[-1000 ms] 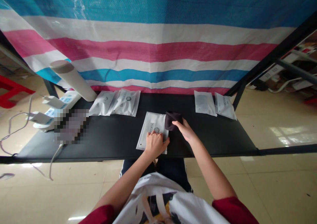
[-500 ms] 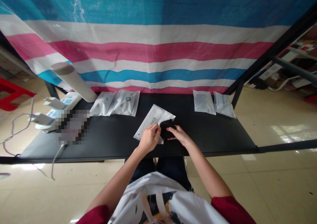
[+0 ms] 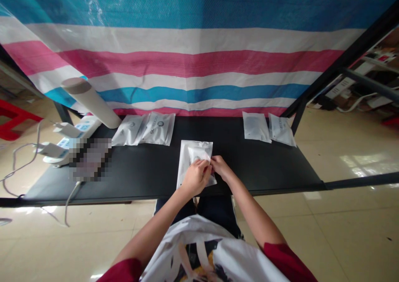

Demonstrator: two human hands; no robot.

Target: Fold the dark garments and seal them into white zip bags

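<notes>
A frosted white plastic bag (image 3: 184,159) with dark print lies on the black table in front of me, its upper part showing a whitish bulge. Across its lower right part rests my left hand (image 3: 197,175), fingers bent and closed on the bag near the right edge. My right hand (image 3: 220,167) meets it there, thumb and fingertips pinching that same edge. Both hands partly cover the bag's opening side, and the black folded cloth is hidden from sight.
Two filled printed bags (image 3: 158,128) lie at the back left and two more (image 3: 256,127) at the back right. A white bottle (image 3: 93,103), a power strip (image 3: 75,136) with chargers and a blurred-out device (image 3: 90,159) on a cable occupy the left end. Striped sheeting (image 3: 187,62) hangs behind.
The bag has turned from slanted to nearly upright and shifted slightly right. The black cloth at its right side no longer shows. My right hand has moved from the cloth to the bag's edge.
</notes>
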